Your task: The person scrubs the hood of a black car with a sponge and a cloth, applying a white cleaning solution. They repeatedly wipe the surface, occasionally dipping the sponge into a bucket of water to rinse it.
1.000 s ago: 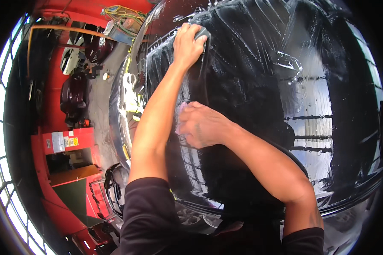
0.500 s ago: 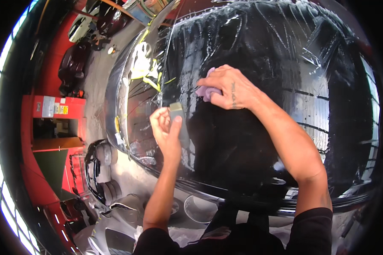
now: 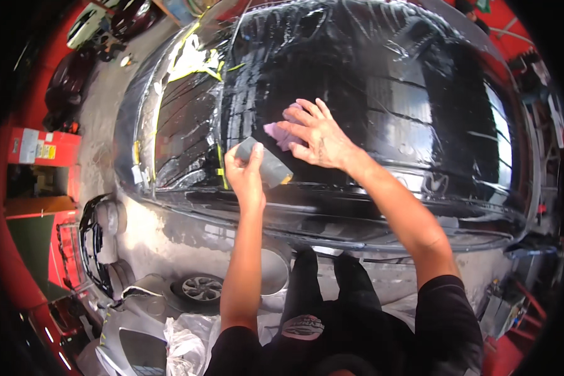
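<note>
My left hand (image 3: 245, 169) holds a flat grey sanding block (image 3: 268, 168) with a yellowish corner, thumb on top. It is held tilted, close above the car's near side. My right hand (image 3: 319, 136) lies over a crumpled purple cloth (image 3: 284, 133), its fingers stretched out and the cloth caught under them. Beneath both hands is the glossy black roof (image 3: 351, 153) of a car, with wet streaks and reflections. Wrinkled clear plastic film (image 3: 185, 106) and yellow-green masking tape (image 3: 222, 160) cover the glass on the left.
Below the car, by my legs, lie a wheel (image 3: 202, 288), grey body panels (image 3: 131, 326) and crumpled plastic sheeting (image 3: 191, 338). A black bumper part (image 3: 93, 241) stands on the floor at left. Red cabinets (image 3: 59, 150) line the left wall; a metal stand (image 3: 504, 310) is at lower right.
My view has shifted, showing more of the near floor. The right hand's fingers have spread over the cloth. My left hand has turned the sanding block so it slants down to the right.
</note>
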{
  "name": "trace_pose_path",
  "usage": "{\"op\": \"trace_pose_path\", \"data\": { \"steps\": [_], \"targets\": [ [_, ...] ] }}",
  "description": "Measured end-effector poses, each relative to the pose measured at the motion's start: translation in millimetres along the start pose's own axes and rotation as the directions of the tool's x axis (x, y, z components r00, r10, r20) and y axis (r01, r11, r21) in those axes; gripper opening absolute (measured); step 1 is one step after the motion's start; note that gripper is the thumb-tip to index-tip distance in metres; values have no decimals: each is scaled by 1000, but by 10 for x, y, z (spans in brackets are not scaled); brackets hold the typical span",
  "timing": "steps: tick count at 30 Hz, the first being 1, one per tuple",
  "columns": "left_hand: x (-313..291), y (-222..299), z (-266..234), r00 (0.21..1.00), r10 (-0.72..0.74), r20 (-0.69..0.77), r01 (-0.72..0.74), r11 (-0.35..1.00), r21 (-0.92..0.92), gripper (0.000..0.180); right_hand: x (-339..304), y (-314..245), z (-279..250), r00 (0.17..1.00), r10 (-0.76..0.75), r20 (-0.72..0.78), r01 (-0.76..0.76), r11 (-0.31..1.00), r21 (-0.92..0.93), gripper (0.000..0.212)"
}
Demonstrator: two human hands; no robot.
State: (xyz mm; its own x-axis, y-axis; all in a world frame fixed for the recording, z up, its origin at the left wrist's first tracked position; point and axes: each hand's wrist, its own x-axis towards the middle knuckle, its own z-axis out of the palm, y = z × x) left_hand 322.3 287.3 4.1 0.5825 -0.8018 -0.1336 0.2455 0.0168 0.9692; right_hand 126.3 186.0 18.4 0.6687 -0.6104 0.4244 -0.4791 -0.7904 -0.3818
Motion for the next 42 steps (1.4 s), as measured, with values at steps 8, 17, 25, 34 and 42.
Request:
{"op": "trace_pose_path", "data": {
  "steps": [8, 17, 25, 34, 42],
  "targets": [
    [-510, 31, 613, 982, 41, 183, -57, 995, 85, 29, -832, -815, -499, 905, 417, -88, -331, 817, 472, 55],
    [-665, -167, 1068, 861, -136, 490, 130, 990, 46, 38, -1168, -508, -774, 807, 578, -120, -490, 769, 410, 84],
    [-585, -263, 1250, 785, -270, 557, 219, 963, 159, 28, -1386, 165, -804, 707, 704, 62, -519, 459, 721, 53],
    [-913, -435, 1633, 872, -155, 465, 53, 973, 224, 30, -1309, 391, -657, 601, 688, -407, -663, 714, 228, 36],
    [-713, -607, 1710, 802, 151, 578, -468, 760, 450, 46, -1144, 508, -794, 679, 629, -379, -647, 756, 96, 35]
  ]
}}
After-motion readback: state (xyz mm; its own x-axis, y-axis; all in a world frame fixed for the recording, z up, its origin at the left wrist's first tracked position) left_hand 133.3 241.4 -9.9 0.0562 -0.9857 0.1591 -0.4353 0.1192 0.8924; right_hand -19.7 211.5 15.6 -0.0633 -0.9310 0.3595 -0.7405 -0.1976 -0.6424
